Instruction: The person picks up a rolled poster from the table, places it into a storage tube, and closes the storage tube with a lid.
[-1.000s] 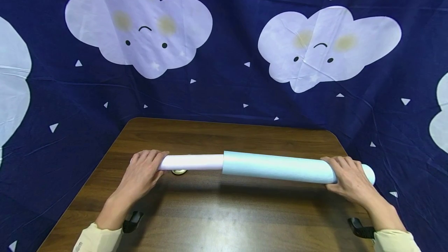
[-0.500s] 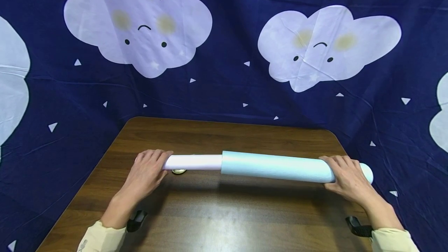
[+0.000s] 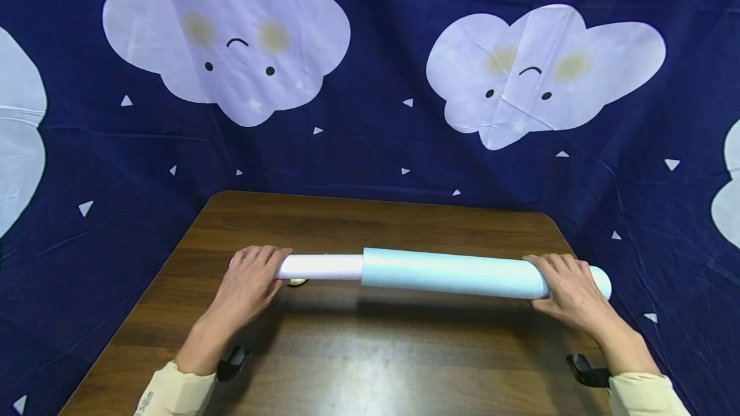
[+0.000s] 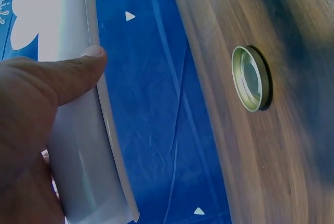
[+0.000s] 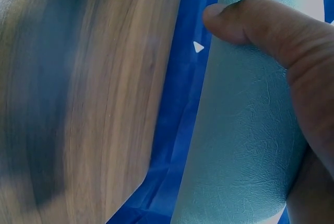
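Note:
My left hand [image 3: 248, 284] grips the left end of a pale pinkish-white roll [image 3: 320, 267]. In the left wrist view a long free edge runs down this roll [image 4: 81, 145], and my thumb lies across it. The white roll's other end sits inside a wider light-blue roll [image 3: 451, 273] with a finely creased surface. Around the right part of the blue roll my right hand [image 3: 569, 291] is wrapped, with a short length sticking out past it. In the right wrist view the thumb presses along the blue roll [image 5: 240, 125]. Both rolls are held level above the table.
A round gold-rimmed lid [image 4: 253, 78] lies on the brown wooden table [image 3: 370, 352], below and near my left hand. Behind and around the table hangs a dark blue cloth [image 3: 376, 82] printed with clouds. Black straps [image 3: 234, 363] show by both wrists.
My left hand has moved right with the white roll, and less of it shows outside the blue roll. The right hand and blue roll have shifted slightly left.

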Tool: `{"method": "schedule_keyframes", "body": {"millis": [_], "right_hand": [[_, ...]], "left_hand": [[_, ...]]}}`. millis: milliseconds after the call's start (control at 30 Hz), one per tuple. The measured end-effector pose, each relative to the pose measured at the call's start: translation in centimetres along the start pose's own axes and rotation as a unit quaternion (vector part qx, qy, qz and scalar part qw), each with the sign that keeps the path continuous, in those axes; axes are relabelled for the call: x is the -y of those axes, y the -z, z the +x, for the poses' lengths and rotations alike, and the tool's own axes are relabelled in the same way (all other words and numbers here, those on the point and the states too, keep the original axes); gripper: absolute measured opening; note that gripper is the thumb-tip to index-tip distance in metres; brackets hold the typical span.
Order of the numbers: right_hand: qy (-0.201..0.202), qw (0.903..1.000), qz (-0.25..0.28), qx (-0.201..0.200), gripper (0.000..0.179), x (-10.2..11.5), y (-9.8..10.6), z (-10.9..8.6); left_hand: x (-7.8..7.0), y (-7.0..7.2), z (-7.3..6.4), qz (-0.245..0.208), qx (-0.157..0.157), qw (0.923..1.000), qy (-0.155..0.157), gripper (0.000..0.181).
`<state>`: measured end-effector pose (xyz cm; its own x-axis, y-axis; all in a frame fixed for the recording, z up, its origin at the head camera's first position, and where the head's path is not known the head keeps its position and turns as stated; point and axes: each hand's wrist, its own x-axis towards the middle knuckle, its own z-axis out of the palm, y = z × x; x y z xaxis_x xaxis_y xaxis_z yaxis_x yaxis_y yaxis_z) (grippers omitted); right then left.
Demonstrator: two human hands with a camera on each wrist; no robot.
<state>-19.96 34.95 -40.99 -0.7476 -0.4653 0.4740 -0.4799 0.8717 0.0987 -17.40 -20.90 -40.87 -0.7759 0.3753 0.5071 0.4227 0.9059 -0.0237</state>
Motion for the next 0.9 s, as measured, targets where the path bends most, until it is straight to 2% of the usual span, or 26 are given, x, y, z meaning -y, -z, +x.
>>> {"method": "schedule_keyframes", "body": {"millis": [433, 900], "right_hand": [[-0.006, 1.0, 0.002, 0.0, 0.08, 0.2, -0.1, 0.2], [-0.01, 0.9999, 0.006, 0.008, 0.079, 0.5, 0.0, 0.3]], "left_hand": [[-0.8, -0.2, 0.6, 0.0, 0.003, 1.0, -0.001, 0.054], [-1.3, -0.6, 1.1, 0.003, -0.011, 0.9998, -0.013, 0.054]]}}
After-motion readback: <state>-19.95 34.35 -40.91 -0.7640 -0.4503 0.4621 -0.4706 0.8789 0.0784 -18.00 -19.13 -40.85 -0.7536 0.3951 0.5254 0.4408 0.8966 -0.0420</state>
